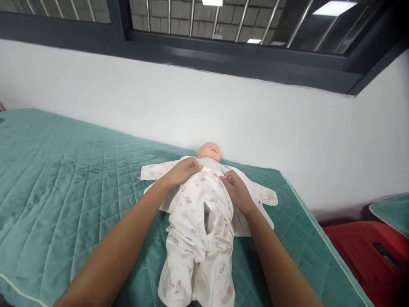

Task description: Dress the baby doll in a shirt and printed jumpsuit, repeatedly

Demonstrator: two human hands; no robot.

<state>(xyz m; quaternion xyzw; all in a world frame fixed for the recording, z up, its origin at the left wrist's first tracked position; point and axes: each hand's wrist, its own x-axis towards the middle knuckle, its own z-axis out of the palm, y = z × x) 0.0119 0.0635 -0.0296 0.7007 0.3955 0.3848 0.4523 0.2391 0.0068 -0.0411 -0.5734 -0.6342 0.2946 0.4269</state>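
Note:
On its back lies a baby doll [210, 151], its head toward the wall. White baby pants [201, 204] with a small printed pattern cover its lower body and legs. My left hand [188, 168] pinches the waistband on the left side, and my right hand [234, 185] grips it on the right. Spread beneath the doll is an open white baby jacket [265, 195], its sleeves stretched out to both sides. A pale grey-white area of the doll's chest shows above the waistband. The doll's feet are not visible.
A green quilted cover [79, 183] lies under everything. Behind the doll rises a white wall [271, 123] with a dark-framed, barred window [204, 47] above. At the lower right, beyond the cover's edge, stands a red plastic object [361, 251], with another green quilted piece [391, 211] beside it.

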